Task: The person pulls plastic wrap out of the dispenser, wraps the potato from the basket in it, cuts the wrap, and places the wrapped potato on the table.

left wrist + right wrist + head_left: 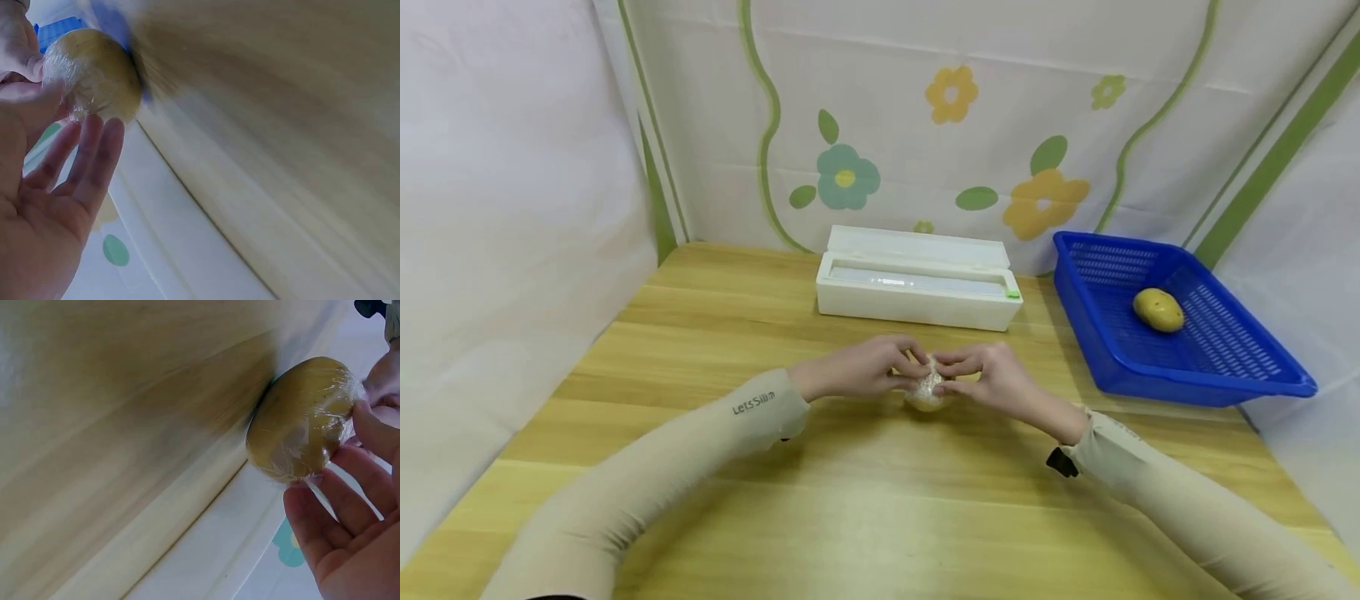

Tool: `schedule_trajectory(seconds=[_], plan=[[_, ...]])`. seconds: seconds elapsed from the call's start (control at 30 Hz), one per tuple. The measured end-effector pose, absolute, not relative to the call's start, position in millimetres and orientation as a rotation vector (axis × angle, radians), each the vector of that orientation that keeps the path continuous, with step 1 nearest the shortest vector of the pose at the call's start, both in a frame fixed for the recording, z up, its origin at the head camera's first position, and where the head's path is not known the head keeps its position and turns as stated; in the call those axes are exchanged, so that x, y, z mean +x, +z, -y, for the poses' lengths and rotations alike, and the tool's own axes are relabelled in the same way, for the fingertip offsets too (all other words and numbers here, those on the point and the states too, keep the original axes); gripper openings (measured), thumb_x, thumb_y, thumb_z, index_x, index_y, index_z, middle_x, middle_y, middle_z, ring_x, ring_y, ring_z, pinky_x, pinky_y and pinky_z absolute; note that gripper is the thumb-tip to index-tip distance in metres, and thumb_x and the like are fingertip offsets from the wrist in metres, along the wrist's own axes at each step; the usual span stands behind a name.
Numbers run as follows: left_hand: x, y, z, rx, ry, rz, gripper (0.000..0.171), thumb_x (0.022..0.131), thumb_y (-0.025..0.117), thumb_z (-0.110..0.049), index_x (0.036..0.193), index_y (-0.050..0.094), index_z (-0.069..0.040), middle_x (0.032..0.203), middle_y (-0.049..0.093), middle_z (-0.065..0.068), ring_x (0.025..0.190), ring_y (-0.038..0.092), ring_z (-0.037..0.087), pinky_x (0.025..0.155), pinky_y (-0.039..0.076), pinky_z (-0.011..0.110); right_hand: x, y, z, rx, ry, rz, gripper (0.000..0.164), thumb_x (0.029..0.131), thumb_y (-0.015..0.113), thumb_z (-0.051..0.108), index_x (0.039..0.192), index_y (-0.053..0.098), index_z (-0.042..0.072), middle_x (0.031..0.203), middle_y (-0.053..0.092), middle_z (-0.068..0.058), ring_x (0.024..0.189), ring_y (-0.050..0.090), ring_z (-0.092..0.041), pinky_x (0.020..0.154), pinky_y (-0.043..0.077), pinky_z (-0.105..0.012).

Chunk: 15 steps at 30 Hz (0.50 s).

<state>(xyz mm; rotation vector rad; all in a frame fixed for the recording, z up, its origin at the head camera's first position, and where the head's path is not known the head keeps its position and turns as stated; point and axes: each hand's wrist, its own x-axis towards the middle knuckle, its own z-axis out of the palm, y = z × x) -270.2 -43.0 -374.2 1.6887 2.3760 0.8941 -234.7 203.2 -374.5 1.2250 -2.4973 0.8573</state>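
Note:
A potato [925, 402] wrapped in clear plastic film sits on the table between both hands. Crinkled film [340, 394] gathers on its upper side, while yellow skin shows through below. From the left, my left hand [880, 365] pinches the film at the top with thumb and fingers. My right hand [996, 379] does the same from the right, its fingertips close to those of the left. In the left wrist view the potato [103, 78] lies against the fingertips, with the palm away from it. The right wrist view shows the thumb and fingers on the film's edge.
Behind the hands stands a long white box [917, 304] with its lid raised and a film roll inside. To the right, a blue plastic basket [1112, 371] holds one bare potato [1158, 310]. A flower-patterned cloth [895, 100] hangs behind the wooden table [850, 517].

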Motion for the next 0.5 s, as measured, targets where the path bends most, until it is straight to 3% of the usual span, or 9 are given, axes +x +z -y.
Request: schedule_trajectory(seconds=[0.2, 0.5], plan=[[-277.4, -370.0, 36.6, 1.654, 0.963, -2.424, 0.012, 0.087, 0.076, -0.012, 0.098, 0.079, -0.008, 0.099, 0.067, 0.0, 0.093, 0.062, 0.009, 0.079, 0.051, 0.02, -236.0, -370.6, -203.0, 1.245, 0.838, 2.526, 0.029, 0.076, 0.087, 0.02, 0.098, 0.078, 0.003, 0.113, 0.069, -0.011, 0.094, 0.07, -0.026, 0.053, 0.048, -0.026], [-273.1, -373.3, 36.7, 1.495, 1.044, -2.468, 0.016, 0.086, 0.079, -0.02, 0.099, 0.08, -0.01, 0.1, 0.069, -0.001, 0.091, 0.062, 0.008, 0.076, 0.055, 0.032, -239.9, -373.6, -206.6, 1.302, 0.849, 2.521, 0.034, 0.079, 0.085, 0.026, 0.103, 0.077, 0.005, 0.117, 0.068, -0.01, 0.098, 0.068, -0.023, 0.064, 0.055, -0.028]])
